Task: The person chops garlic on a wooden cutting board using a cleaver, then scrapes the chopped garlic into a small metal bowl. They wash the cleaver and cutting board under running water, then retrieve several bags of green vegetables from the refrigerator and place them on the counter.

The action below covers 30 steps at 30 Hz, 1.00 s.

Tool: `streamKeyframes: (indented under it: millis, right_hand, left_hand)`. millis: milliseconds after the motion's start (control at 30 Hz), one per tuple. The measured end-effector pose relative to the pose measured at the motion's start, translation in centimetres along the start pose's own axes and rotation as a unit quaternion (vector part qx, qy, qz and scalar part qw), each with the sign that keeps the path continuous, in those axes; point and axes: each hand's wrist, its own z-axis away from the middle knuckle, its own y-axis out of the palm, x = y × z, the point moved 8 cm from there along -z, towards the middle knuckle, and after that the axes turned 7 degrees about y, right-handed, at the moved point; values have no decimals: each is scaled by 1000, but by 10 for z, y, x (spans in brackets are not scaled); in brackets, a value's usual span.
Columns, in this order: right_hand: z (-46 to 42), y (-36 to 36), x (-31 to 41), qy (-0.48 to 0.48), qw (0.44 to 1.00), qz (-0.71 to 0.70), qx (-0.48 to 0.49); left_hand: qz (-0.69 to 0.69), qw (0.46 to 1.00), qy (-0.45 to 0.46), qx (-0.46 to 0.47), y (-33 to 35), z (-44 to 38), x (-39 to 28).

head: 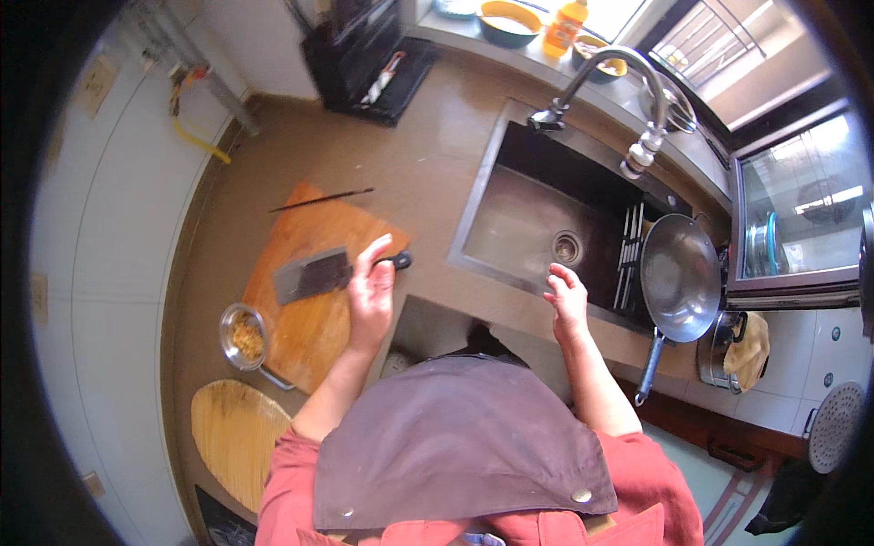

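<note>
My left hand (373, 293) is raised with nothing in it, fingers apart, above the near right side of a wooden cutting board (314, 345). It partly covers the handle of a cleaver (313, 276) that lies flat on the board. Above the near edge of the sink (519, 211), my right hand (568, 300) hangs empty, its fingers loosely bent and apart. A thin dark stick (324, 199), perhaps a chopstick, rests across the board's far corner. Beside the board's left edge stands a metal cup with a handle (244, 338), holding yellowish shredded food.
A wok (681, 276) sits at the sink's right end, its handle jutting towards me. The faucet (638, 75) arches over the basin. A black knife rack (362, 68) stands at the back. Bowls (509, 24) and an orange bottle (565, 29) line the windowsill. A round woven mat (239, 437) lies left.
</note>
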Motion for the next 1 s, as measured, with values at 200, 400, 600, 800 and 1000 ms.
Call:
streamKeyframes:
  millis: [200, 400, 600, 800, 1000]
  right_hand:
    - [-97, -70, 31, 111, 947, -298, 45]
    - [-196, -73, 60, 196, 884, -413, 99]
    - [-250, -42, 56, 269, 783, -531, 181]
    - [-223, -22, 72, 233, 696, -623, 271]
    - [-248, -80, 77, -189, 972, -143, -3]
  left_hand:
    - [-67, 974, 150, 157, 206, -113, 12]
    - [-362, 844, 263, 295, 365, -213, 75]
    - [-389, 819, 317, 279, 346, -203, 75]
    - [334, 800, -464, 185, 439, -83, 193]
    - [198, 871, -433, 121, 474, -69, 178]
